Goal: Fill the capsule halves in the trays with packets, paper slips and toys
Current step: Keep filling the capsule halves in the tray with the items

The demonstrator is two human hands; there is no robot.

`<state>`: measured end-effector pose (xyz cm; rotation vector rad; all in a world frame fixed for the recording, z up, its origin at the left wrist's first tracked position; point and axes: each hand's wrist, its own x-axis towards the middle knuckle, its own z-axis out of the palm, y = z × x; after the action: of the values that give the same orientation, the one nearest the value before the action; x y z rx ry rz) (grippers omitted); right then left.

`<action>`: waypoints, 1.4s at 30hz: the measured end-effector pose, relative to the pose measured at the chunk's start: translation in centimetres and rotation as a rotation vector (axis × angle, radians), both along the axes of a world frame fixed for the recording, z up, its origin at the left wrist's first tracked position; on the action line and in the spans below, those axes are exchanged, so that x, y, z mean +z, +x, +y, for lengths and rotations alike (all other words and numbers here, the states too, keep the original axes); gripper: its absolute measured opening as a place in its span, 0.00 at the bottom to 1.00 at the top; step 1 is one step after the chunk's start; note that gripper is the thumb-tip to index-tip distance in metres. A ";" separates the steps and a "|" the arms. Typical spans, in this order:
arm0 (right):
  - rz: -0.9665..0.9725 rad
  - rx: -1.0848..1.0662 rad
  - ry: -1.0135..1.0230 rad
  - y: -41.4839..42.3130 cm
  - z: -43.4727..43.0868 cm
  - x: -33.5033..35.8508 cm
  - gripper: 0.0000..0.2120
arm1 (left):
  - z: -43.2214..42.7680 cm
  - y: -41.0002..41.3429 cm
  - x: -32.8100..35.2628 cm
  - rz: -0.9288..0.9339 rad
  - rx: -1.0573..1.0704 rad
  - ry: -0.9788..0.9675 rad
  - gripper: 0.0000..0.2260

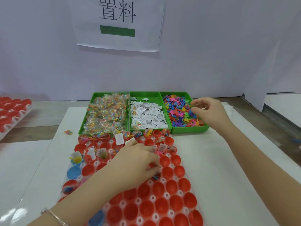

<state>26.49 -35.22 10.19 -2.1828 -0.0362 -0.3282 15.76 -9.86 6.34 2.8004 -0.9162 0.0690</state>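
Note:
A clear tray (pixel 153 199) of red capsule halves (pixel 176 202) lies in front of me; the far rows hold packets, slips and toys. My left hand (pixel 138 162) rests over the tray's middle, fingertips pinched on a small toy (pixel 156 176) at a capsule half. My right hand (pixel 210 111) hovers over the right green bin of colourful toys (pixel 179 111), fingers curled; whether it holds anything I cannot tell. The middle bin holds paper slips (pixel 148 116), the left bin candy packets (pixel 105 111).
A second tray of red capsules (pixel 11 110) sits at the far left. A loose packet (pixel 68 132) lies on the white mat left of the bins. Two blue capsule halves (pixel 74 172) sit at the tray's left edge. A wall with a paper sign stands behind the bins.

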 end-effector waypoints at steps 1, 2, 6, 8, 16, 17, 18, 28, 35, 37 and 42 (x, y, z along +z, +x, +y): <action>-0.003 -0.035 -0.061 1.3 -0.6 -0.2 0.09 | 0.1 0.0 -0.1 0.026 0.003 -0.016 0.12; 0.021 -0.057 -0.140 2.5 -1.2 -0.6 0.09 | 0.2 0.0 -0.1 0.056 0.012 -0.062 0.12; 0.241 0.055 -0.428 5.9 -1.8 -2.6 0.16 | 0.4 1.3 0.9 0.128 0.107 -0.377 0.12; 0.322 0.148 -0.492 6.5 -0.8 -3.8 0.25 | -0.1 3.3 1.7 0.124 0.160 -0.495 0.13; 0.167 -0.019 -0.531 6.9 0.3 -5.7 0.09 | -1.4 16.1 1.2 0.174 0.382 -0.136 0.12; 0.152 -0.036 -0.509 6.6 0.2 -5.7 0.09 | -1.5 16.8 0.7 0.197 0.378 -0.061 0.12; 0.124 -0.063 -0.502 6.2 0.1 -5.8 0.09 | -1.7 17.3 0.3 0.218 0.366 0.003 0.12; -0.059 -0.141 0.213 2.0 0.6 -6.6 0.02 | -2.5 18.1 -1.1 0.239 0.337 -0.082 0.06; -0.027 -0.039 0.554 0.8 0.8 -5.6 0.10 | -1.0 17.3 -0.8 0.344 0.468 -0.556 0.10; -0.038 -0.007 0.593 0.2 1.2 -5.4 0.11 | -0.4 16.7 -0.6 0.374 0.504 -0.669 0.10; 0.029 0.112 0.608 -0.9 3.0 -4.6 0.07 | 0.7 15.6 -0.3 0.373 0.554 -0.703 0.04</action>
<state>25.55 -32.26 5.54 -1.5752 -0.0371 -0.2082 31.35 -9.15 6.01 2.1971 0.0084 -0.0455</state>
